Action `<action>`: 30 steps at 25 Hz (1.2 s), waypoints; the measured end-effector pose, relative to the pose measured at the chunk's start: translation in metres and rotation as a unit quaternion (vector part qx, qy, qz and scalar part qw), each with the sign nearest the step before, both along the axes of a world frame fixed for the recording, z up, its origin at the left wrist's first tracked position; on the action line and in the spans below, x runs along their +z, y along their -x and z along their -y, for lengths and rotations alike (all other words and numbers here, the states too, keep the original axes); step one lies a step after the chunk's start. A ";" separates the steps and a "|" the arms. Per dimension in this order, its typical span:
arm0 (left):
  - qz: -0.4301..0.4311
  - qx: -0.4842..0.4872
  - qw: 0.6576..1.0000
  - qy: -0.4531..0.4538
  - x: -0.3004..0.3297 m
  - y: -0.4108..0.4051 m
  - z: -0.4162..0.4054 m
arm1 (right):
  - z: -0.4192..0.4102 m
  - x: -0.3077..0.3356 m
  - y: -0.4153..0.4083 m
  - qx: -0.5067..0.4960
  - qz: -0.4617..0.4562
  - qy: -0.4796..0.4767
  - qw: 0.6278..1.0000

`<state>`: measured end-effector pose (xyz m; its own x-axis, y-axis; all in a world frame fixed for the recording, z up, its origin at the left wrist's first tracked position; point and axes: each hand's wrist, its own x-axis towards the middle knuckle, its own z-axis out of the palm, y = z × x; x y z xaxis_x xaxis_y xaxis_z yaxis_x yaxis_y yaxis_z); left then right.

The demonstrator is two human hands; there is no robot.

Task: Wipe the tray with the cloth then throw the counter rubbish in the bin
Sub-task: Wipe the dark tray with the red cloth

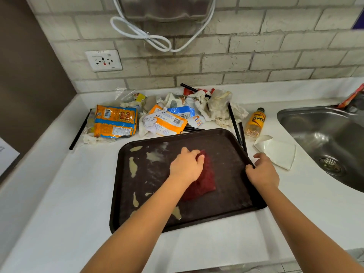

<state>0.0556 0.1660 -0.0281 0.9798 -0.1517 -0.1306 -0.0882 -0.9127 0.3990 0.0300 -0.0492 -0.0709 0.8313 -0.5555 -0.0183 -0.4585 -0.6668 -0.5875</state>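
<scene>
A dark brown tray point(226, 203) lies on the white counter, smeared with pale blobs along its left side. A red cloth point(202, 180) lies on the tray's middle. My left hand point(186, 166) rests on top of the cloth with fingers curled over its far edge. My right hand point(263, 172) grips the tray's right rim. Behind the tray lies a heap of rubbish point(167, 115): orange and blue snack wrappers, crumpled tissues, black straws. No bin is in view.
A small orange bottle point(255, 122) lies right of the heap, with a white folded paper point(275, 150) beside it. A steel sink point(325, 138) is set in the counter at the right. A wall socket point(103, 60) and hanging white cable point(149, 37) are on the brick wall.
</scene>
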 end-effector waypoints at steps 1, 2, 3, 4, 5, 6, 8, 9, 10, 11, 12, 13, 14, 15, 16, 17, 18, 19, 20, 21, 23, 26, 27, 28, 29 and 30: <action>0.027 0.026 0.999 0.013 0.000 -0.003 -0.018 | -0.001 0.001 0.001 0.002 0.009 0.036 0.999; 0.058 0.066 0.996 0.013 0.001 -0.007 -0.039 | -0.004 0.003 0.002 0.006 0.019 0.079 0.997; 0.088 0.117 0.989 -0.001 0.000 -0.010 -0.063 | -0.009 0.005 0.002 0.017 0.035 0.114 0.993; 0.107 0.175 0.978 -0.024 -0.001 -0.013 -0.088 | -0.018 0.009 0.002 0.036 0.062 0.133 0.989; 0.111 0.231 0.965 -0.046 -0.002 -0.014 -0.113 | -0.031 0.015 0.001 0.069 0.094 0.134 0.984; 0.103 0.279 0.953 -0.057 -0.005 -0.014 -0.134 | -0.048 0.023 0.000 0.120 0.119 0.128 0.977; 0.062 0.332 0.941 -0.023 -0.014 -0.010 -0.163 | -0.088 0.037 0.000 0.260 0.094 0.141 0.951; 0.044 0.337 0.940 0.022 -0.020 -0.007 -0.171 | -0.108 0.040 0.000 0.332 0.039 0.158 0.929; 0.034 0.329 0.941 0.065 -0.026 -0.004 -0.176 | -0.125 0.039 0.001 0.389 -0.030 0.169 0.905; 0.032 0.311 0.946 0.090 -0.033 -0.002 -0.179 | -0.138 0.037 0.001 0.424 -0.099 0.173 0.883; 0.037 0.293 0.951 0.092 -0.039 0.000 -0.181 | -0.147 0.033 0.002 0.444 -0.147 0.173 0.866; 0.047 0.278 0.956 0.083 -0.044 0.000 -0.182 | -0.151 0.030 0.002 0.451 -0.169 0.168 0.860; 0.057 0.269 0.958 0.077 -0.047 -0.001 -0.182 | -0.152 0.027 0.001 0.448 -0.168 0.160 0.863; 0.062 0.267 0.959 0.074 -0.049 -0.001 -0.183 | -0.152 0.025 0.001 0.442 -0.156 0.154 0.870; 0.064 0.266 0.959 0.068 -0.051 -0.001 -0.183 | -0.153 0.024 0.000 0.435 -0.140 0.148 0.877; 0.065 0.264 0.960 0.060 -0.052 -0.002 -0.182 | -0.154 0.023 0.000 0.427 -0.126 0.139 0.885; 0.065 0.262 0.961 0.052 -0.052 -0.002 -0.182 | -0.155 0.022 0.000 0.419 -0.115 0.126 0.892; 0.065 0.261 0.962 0.049 -0.053 -0.002 -0.182 | -0.155 0.022 0.000 0.411 -0.108 0.114 0.898; 0.066 0.262 0.962 0.047 -0.053 -0.001 -0.183 | -0.155 0.021 0.000 0.401 -0.101 0.103 0.905; 0.067 0.265 0.961 0.047 -0.053 -0.001 -0.183 | -0.153 0.020 -0.002 0.388 -0.086 0.090 0.913; 0.066 0.272 0.959 0.049 -0.052 -0.001 -0.182 | -0.146 0.020 -0.005 0.351 -0.012 0.016 0.936; 0.061 0.281 0.957 0.050 -0.050 0.001 -0.181 | -0.129 0.033 -0.012 0.275 0.111 -0.237 0.925; 0.060 0.282 0.956 0.050 -0.050 0.001 -0.180 | -0.120 0.040 -0.014 0.247 0.131 -0.314 0.908; 0.061 0.282 0.956 0.049 -0.049 0.002 -0.180 | -0.110 0.045 -0.016 0.219 0.150 -0.380 0.886; 0.061 0.283 0.956 0.048 -0.049 0.003 -0.179 | -0.101 0.051 -0.017 0.191 0.169 -0.441 0.860; 0.061 0.285 0.956 0.047 -0.048 0.003 -0.179 | -0.092 0.057 -0.019 0.167 0.184 -0.493 0.834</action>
<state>0.0526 0.3450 -0.0765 0.9141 0.4048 -0.0229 0.3612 -0.7874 0.4995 0.0486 0.0426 -0.0141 0.9868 -0.1571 -0.0389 -0.0121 0.1683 -0.9857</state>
